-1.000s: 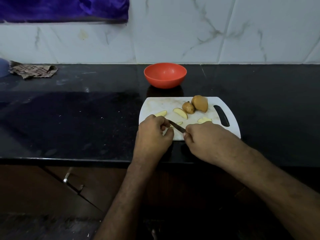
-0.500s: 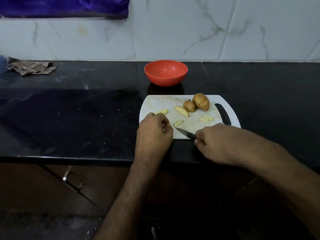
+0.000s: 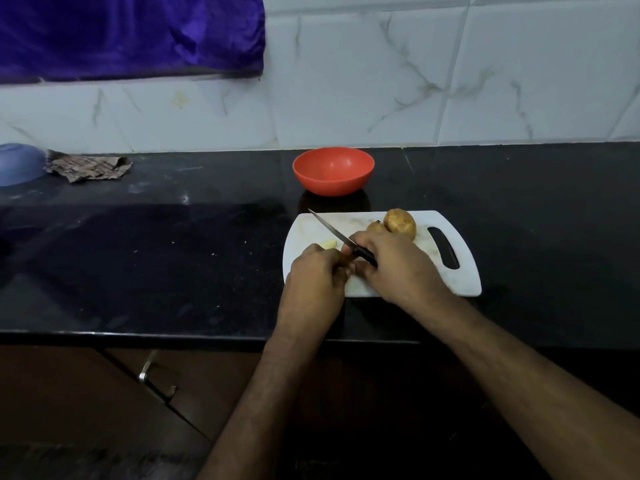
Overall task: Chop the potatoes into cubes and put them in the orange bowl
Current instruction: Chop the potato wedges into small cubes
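A white cutting board point(image 3: 464, 271) lies on the black counter. At its far side sit a whole potato point(image 3: 400, 223) and a smaller potato point(image 3: 375, 226) partly behind my right hand. My right hand point(image 3: 398, 268) grips a black-handled knife point(image 3: 329, 230), blade pointing up and to the far left. My left hand point(image 3: 311, 275) is curled on the board's left part, fingers meeting the right hand. I cannot tell what my left hand holds. One pale potato wedge point(image 3: 328, 243) shows just beyond it. The orange bowl point(image 3: 333, 171) stands empty behind the board.
A crumpled patterned cloth point(image 3: 88, 167) and a blue bowl point(image 3: 19, 164) lie at the far left by the tiled wall. A purple cloth point(image 3: 128, 32) hangs above. A cabinet handle point(image 3: 154, 377) is below the counter's front edge.
My right hand moved left and forward over the board, and the knife blade swung up to point far left. It now hides the loose potato pieces. The left hand stayed in place.
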